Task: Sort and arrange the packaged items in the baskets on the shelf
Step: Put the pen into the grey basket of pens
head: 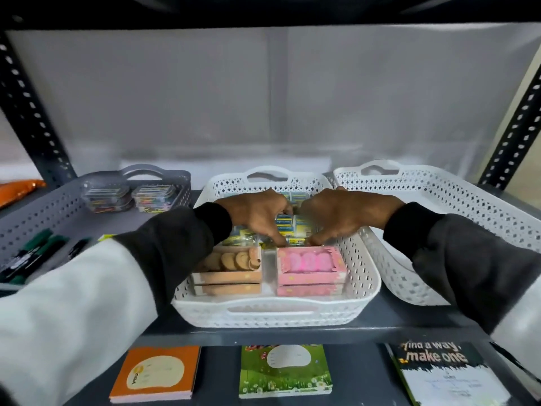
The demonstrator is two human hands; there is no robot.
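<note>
A: Head view, taking the middle white basket (pixel 363 276) as the landmark. What's in it?

B: At its near end, a stack of tan boxes (pixel 227 276) on the left and a stack of pink boxes (pixel 310 273) just beside it on the right. Toward its far end lie small blue-and-yellow packets (pixel 298 224), bunched close. Likely like goes with like, so each kind keeps its own patch.

A: And the hands?

B: Both are inside the basket, over the packets. The left hand (pixel 257 212) and right hand (pixel 342 213) face each other, fingers curled down and tips nearly meeting just behind the pink boxes. They seem to be pressing or squaring the packets into line. Whether either actually pinches one, I cannot tell; the fingertips are hidden.

A: Neighbours?

B: Left of the basket, a grey basket (pixel 38 218) with clear tubs (pixel 128 194) and markers (pixel 35 250). Right of it, a second white basket (pixel 456 206), nothing visible inside. Below, notebooks (pixel 285 370).
</note>
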